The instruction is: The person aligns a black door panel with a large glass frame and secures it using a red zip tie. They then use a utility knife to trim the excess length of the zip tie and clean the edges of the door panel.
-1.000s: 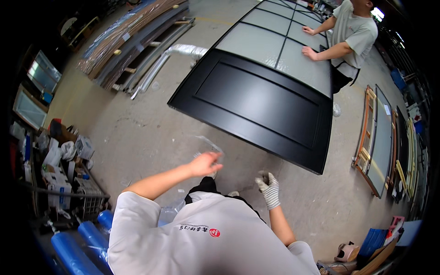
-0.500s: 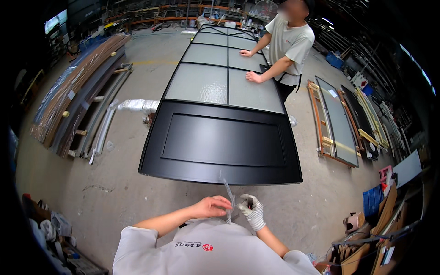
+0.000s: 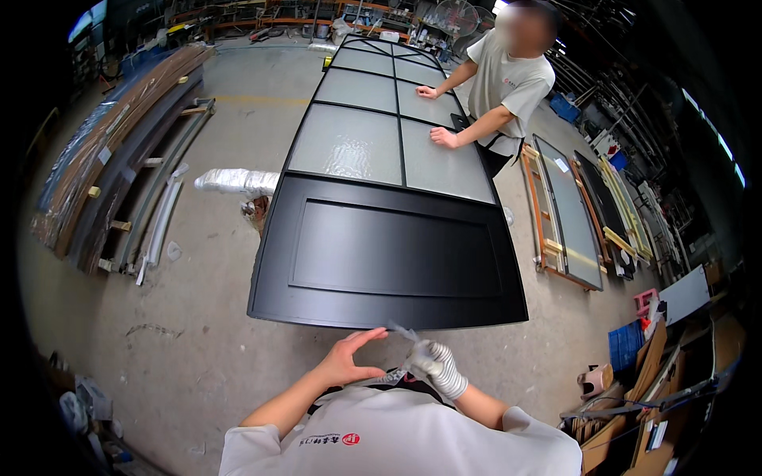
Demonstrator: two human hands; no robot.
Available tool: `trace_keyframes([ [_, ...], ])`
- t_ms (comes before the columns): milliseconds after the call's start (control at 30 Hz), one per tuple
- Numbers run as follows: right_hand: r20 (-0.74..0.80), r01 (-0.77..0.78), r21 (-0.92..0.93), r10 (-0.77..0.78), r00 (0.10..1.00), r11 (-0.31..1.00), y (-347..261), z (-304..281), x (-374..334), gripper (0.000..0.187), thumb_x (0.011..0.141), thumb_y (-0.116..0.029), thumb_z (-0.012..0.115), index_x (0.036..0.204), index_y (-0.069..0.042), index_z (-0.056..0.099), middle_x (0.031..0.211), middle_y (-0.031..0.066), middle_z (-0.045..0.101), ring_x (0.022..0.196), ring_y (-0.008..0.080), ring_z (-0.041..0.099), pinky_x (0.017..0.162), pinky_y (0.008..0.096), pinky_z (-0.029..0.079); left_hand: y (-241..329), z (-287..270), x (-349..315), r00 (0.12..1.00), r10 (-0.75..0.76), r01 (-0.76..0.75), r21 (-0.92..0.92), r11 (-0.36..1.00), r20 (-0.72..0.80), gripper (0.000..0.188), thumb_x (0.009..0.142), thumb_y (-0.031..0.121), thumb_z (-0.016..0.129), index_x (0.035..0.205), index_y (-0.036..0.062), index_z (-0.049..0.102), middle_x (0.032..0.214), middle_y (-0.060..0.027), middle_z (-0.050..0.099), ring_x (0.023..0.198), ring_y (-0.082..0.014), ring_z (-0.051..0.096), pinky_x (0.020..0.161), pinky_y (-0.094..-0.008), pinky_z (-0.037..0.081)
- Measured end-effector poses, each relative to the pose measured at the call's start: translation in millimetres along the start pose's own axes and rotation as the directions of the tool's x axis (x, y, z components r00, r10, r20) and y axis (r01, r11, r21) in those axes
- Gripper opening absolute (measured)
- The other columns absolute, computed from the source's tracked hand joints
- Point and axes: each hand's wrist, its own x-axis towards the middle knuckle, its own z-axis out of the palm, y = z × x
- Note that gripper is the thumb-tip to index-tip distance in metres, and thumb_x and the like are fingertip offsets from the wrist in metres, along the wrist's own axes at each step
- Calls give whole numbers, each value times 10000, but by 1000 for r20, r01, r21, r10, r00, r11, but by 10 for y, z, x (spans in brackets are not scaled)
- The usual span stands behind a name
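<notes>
A large black door with a solid recessed lower panel and textured glass panes lies flat in front of me, its lower end nearest. My left hand is bare, thumb and fingers spread, fingertips at the door's near edge; whether they touch it I cannot tell. Beside it my right hand, in a white striped glove, is closed on a thin clear plastic strip. The strip's free end sticks up toward the door's edge. Anything else inside the glove is hidden.
A co-worker stands at the door's right side, both hands on the glass. Wrapped long profiles are stacked at the left. Framed panels lie on the right; cardboard and a blue crate stand at the lower right.
My left hand has moved off the strip and opened toward the door's edge. The right hand has turned, closed round the strip. My view has shifted slightly.
</notes>
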Motion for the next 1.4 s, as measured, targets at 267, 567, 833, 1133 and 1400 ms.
trace_keyframes([
  [267,-21,236,423,-251,968,875,-719,-536,669,353,868,-321,609,647,-101,443,492,-16,385,381,79,332,349,225,263,-696,298,-375,944,-290,322,250,913,-157,215,746,163,723,939,81,679,810,-66,641,804,-209,617,733,-307,487],
  [567,349,-265,-200,321,880,943,-477,-936,777,235,824,-252,665,879,-26,628,604,-16,533,514,88,510,484,235,433,-114,707,533,974,-188,155,-236,959,-124,737,801,80,512,1465,109,196,1445,-134,304,1247,-240,419,939,-308,390],
  [833,307,132,-810,221,926,572,-624,-1076,1045,479,765,-414,713,1015,-11,651,752,68,642,696,134,574,655,303,487,-219,1305,603,833,-538,386,-566,729,-126,572,920,111,482,1430,94,225,1136,-100,523,916,-182,571,818,-326,464],
  [1133,348,185,-554,25,937,811,-62,-1443,1464,234,811,-216,658,822,15,628,624,19,551,591,91,456,554,283,423,-1265,1171,-1149,205,-713,979,153,138,-670,579,809,338,536,1270,0,445,1164,-211,569,1069,-297,560,902,-398,441],
  [1400,300,-109,-346,221,928,932,112,-761,1687,108,849,-154,630,810,-67,577,572,-50,468,461,25,373,412,205,311,-1043,1051,-1793,-127,-958,867,-498,18,-256,731,807,606,424,1225,18,542,1208,-196,554,1036,-297,579,682,-374,539],
])
